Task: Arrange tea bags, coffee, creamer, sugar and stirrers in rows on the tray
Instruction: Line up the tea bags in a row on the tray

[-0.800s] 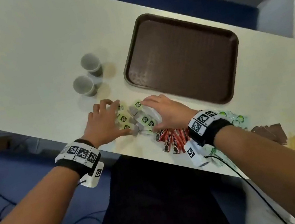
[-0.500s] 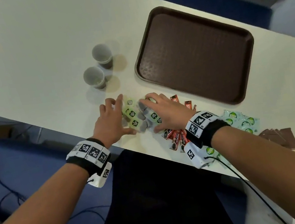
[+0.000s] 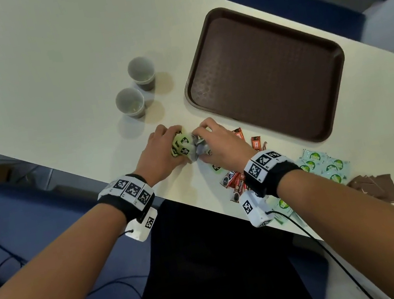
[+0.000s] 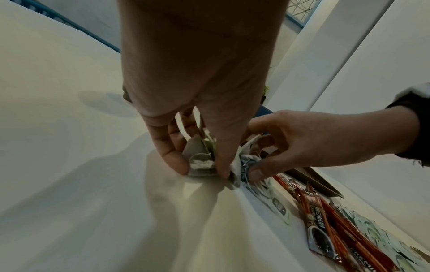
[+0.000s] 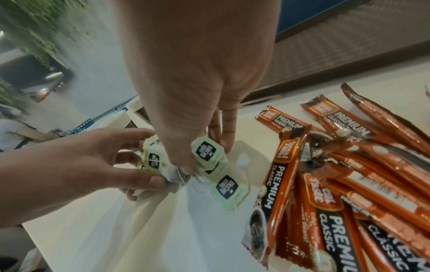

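Both grips closed around tea bags (image 3: pixel 181 144) on worktop (image 3: pixel 46 78): left hand (image 3: pixel 158 153) and right hand (image 3: pixel 221 145) pinching one heap, just beside bare tray (image 3: pixel 334 51), coffee sticks (image 5: pixel 337 184) close by.

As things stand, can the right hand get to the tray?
Probably yes. The tray lies bare just beyond the right hand, nothing between them, but that hand and the left hand are gripping the tea bags.

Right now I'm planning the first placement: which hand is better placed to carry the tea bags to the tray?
Right hand, probably: both hands grip the tea bags, but the tray lies on its side.
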Demonstrator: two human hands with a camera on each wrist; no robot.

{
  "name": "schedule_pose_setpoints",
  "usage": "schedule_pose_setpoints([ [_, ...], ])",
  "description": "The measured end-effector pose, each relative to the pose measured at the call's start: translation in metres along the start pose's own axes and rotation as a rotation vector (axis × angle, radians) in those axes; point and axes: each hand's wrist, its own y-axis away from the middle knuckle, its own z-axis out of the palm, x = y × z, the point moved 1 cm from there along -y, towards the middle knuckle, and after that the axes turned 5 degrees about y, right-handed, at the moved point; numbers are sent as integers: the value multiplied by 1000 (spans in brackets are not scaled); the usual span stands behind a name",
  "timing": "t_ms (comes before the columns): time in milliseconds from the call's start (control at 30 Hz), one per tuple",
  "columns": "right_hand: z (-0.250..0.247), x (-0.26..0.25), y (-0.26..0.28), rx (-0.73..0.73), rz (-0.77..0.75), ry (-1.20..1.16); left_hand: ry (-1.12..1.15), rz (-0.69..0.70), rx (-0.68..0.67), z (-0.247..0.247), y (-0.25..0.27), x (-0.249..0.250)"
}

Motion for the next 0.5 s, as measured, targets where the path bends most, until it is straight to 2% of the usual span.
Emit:
schedule_pose_setpoints([
  [400, -1, 5, 9, 165, 129, -282, 174, 52, 60, 0, -4, 13],
  [500, 0, 7, 11, 215, 160, -345, 320, -4, 38, -1, -2, 17],
])
